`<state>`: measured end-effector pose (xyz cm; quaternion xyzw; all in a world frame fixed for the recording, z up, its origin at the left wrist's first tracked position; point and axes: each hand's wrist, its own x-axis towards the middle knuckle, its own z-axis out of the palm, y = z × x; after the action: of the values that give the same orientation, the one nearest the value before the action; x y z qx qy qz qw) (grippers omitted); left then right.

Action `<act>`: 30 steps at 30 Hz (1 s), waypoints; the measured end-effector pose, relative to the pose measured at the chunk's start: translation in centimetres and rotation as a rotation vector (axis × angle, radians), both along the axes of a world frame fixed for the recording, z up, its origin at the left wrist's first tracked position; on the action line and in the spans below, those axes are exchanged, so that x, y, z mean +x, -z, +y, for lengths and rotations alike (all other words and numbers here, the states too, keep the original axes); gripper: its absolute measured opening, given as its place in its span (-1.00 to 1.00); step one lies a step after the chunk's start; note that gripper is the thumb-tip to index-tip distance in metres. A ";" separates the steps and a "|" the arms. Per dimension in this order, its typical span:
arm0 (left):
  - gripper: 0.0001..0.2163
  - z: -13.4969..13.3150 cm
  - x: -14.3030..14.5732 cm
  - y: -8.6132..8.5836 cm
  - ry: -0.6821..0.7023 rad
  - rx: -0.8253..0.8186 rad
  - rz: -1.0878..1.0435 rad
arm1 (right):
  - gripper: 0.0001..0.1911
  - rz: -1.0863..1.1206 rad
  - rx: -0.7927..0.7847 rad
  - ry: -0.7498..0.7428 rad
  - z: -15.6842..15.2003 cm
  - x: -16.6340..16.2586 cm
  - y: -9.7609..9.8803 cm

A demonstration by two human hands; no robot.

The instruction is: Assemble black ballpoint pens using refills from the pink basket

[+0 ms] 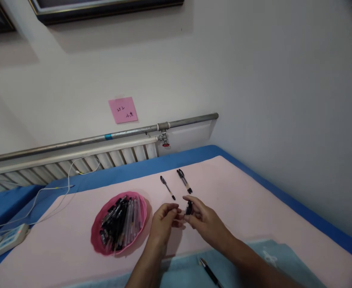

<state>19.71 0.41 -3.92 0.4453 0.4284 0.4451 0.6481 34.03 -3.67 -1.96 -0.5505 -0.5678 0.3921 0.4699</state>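
Note:
Between my two hands is a black pen cap, pinched in the fingers of my right hand. My left hand is closed at its fingertips on what looks like the pale, clear part of the same pen, mostly hidden by the fingers. Beyond the hands, a single black-capped pen lies on the pink cloth. Just right of it lies a small group of similar pens side by side. A pink scalloped basket to the left of my hands holds several black pen parts and clear barrels.
A black pen lies on the folded light-blue cloth at the near edge. At the left are a power strip and white cables. A radiator and pipe run along the wall behind the table.

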 end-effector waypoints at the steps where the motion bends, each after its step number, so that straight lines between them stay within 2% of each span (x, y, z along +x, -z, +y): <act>1: -0.72 -0.2 0.1 -0.4 0.027 -0.011 -0.019 | -0.52 0.014 -0.014 -0.022 -0.1 0.1 0.0; 7: -0.73 -1.3 0.4 -1.7 0.223 -0.021 -0.042 | -0.39 -0.083 0.011 -0.121 -0.2 0.0 0.3; 10: -0.76 -1.1 0.2 -1.5 0.155 -0.094 -0.137 | -0.45 -0.218 0.026 -0.095 0.1 0.6 -0.2; 13: -0.77 -0.5 -0.1 -1.1 0.059 -0.159 -0.222 | -0.70 -0.381 0.039 0.097 0.6 2.7 -0.7; 15: -0.78 -0.1 -0.3 -0.9 0.037 -0.177 -0.236 | -0.80 -0.469 0.021 0.182 0.8 4.3 -0.8; 17: -0.78 0.0 -0.5 -0.9 0.024 -0.192 -0.256 | -0.86 -0.562 -0.018 0.182 0.8 5.4 -0.7; 20: -0.79 0.0 -0.6 -1.2 0.015 -0.208 -0.288 | -0.81 -0.653 -0.070 0.136 0.6 5.5 -0.1; 25: -0.79 -0.3 -0.6 -1.8 0.031 -0.228 -0.349 | -0.78 -0.640 -0.114 0.130 1.1 4.4 0.6; 30: -0.84 -0.5 -0.9 -2.0 0.071 -0.290 -0.475 | -0.86 -0.434 -0.109 0.173 0.7 4.1 -1.1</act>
<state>18.84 -0.10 -1.88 0.2456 0.3079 0.4480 0.8026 38.18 -2.96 -0.90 -0.6930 -0.5840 0.2529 0.3386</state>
